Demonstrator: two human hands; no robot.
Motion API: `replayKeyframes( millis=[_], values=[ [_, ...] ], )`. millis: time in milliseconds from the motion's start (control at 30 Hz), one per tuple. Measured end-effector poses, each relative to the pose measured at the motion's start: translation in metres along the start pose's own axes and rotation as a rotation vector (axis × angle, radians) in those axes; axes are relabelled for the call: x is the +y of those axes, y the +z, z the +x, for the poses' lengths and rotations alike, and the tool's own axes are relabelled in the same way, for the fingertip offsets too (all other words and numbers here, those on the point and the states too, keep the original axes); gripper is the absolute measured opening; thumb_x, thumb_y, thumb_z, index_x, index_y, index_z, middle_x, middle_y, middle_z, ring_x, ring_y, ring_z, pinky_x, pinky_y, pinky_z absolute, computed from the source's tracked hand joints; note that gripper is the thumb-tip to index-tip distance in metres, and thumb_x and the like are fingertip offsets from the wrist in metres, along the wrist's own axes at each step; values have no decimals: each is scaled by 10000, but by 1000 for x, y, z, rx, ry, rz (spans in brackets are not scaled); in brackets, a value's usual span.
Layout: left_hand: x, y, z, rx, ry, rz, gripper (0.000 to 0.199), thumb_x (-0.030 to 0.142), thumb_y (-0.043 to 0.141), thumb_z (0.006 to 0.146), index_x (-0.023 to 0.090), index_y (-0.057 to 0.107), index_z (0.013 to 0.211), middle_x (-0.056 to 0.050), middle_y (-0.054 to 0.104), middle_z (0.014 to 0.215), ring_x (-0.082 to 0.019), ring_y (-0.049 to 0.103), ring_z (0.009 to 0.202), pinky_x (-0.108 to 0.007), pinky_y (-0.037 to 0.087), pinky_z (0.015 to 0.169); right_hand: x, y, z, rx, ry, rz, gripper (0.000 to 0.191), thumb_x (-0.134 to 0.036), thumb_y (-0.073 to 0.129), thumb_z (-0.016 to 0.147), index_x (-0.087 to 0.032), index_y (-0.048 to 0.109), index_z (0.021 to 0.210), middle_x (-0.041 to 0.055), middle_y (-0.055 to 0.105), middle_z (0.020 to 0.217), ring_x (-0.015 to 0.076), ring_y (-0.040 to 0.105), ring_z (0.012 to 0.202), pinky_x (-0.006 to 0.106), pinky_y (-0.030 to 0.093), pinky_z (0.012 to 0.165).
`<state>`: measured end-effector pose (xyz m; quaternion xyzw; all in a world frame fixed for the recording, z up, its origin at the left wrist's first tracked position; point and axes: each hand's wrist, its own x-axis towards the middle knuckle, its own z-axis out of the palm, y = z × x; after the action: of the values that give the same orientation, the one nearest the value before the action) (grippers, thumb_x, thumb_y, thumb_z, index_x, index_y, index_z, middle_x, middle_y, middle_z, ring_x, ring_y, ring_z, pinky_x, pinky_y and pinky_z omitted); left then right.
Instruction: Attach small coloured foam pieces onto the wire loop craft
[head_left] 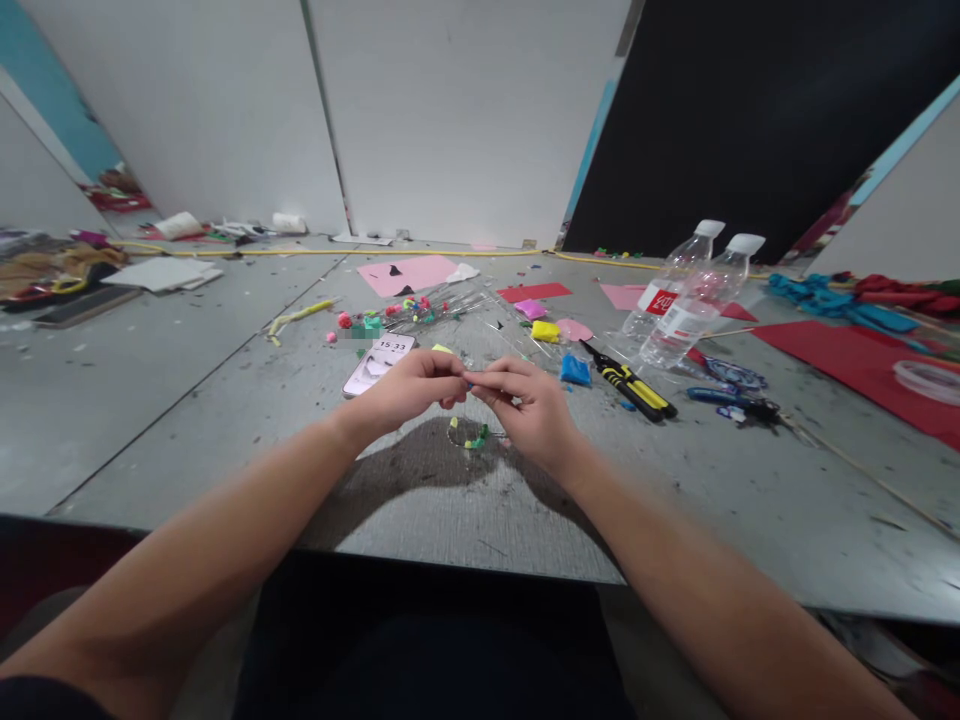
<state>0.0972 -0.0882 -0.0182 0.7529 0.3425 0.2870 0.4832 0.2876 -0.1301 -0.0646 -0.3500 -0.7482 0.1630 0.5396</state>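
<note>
Your left hand and right hand are pinching a small blue piece. They are hovering above the desk.

Clear, glossy plastic bottles

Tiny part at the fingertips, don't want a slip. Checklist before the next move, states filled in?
1. Both hands in view: ok, left hand and right hand meet at the fingertips.
2. Grip on blue bit: cannot tell, mostly hidden.
3. Green pieces on table: ok, nearer the wearer than the fingertips.
4. Phone clear of left hand: cannot tell, they overlap in view.
5. Bottles capped: ok, both.
</note>
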Motion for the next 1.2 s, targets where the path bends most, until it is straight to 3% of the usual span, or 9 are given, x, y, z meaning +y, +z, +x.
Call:
replayKeyframes(
  millis=[333, 700, 900, 1067, 1200],
  values=[
    [-2, 0, -1, -27, -25, 80, 85, 232, 635, 740, 194, 645, 664, 11, 590, 617, -117, 491, 591, -284, 349, 572, -3, -4, 2, -34, 65, 38, 128, -334, 711, 926, -269, 822, 933, 47, 759, 868, 181, 664, 773, 309, 507, 627],
    [-7, 0, -1, -25, 35, 161, 84, 235, 699, 717, 158, 697, 683, 17, 608, 586, -90, 494, 562, -243, 343, 532, -4, -10, 6, -147, 477, 260, 260, -446, 858, 725, -213, 758, 783, 8, 716, 737, 125, 576, 594, 271, 435, 528],
    [-5, -1, -4, -80, 96, 108, 128, 263, 750, 736, 150, 702, 697, 19, 621, 590, -77, 502, 561, -210, 362, 522, -7, -11, 6, -202, 635, 557, 317, -442, 918, 670, -211, 726, 772, -14, 706, 667, 112, 576, 539, 260, 445, 516],
    [1, -5, -6, -138, 145, -20, 166, 278, 767, 778, 150, 684, 712, 26, 598, 571, -73, 512, 539, -200, 386, 514, -13, -11, 7, -213, 594, 803, 306, -402, 958, 630, -228, 750, 773, -19, 737, 697, 110, 618, 606, 255, 487, 585],
    [2, -9, -6, -136, 161, -40, 175, 286, 770, 789, 152, 678, 724, 24, 593, 583, -78, 513, 543, -203, 376, 508, -14, -11, 6, -223, 536, 876, 289, -421, 945, 662, -249, 776, 822, -27, 730, 701, 117, 630, 638, 273, 495, 623]
  ],
)
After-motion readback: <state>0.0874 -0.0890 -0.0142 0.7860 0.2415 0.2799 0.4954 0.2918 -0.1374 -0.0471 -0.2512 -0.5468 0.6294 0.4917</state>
